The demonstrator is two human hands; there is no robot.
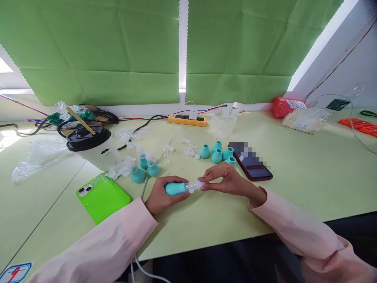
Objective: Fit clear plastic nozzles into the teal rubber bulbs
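1. The cup (103, 159) and the green phone (103, 198) lie off to the left, apart from the hands.
2. Three teal bulbs (137, 174) stand together just beyond the left hand (160, 196).
3. That hand is closed round the held bulb (174, 189), with fingers on its far side and thumb on its near side. The bulb lies on its side, its neck pointing right.
4. The clear tube (191, 185) continues from that neck. Bulb and tube share one long axis, running nearly side to side between the hands, the right end tilted slightly away from the body.
5. At the tube's right end is the white tip (200, 184), close to the right fingertips and well along the axis from the left palm.
6. The right hand (228, 180) is nearer the tip, pinching it between thumb and fingers, with almost no opening.
7. Beyond that hand stand five more bulbs (204, 151), beside the dark phone (255, 165).
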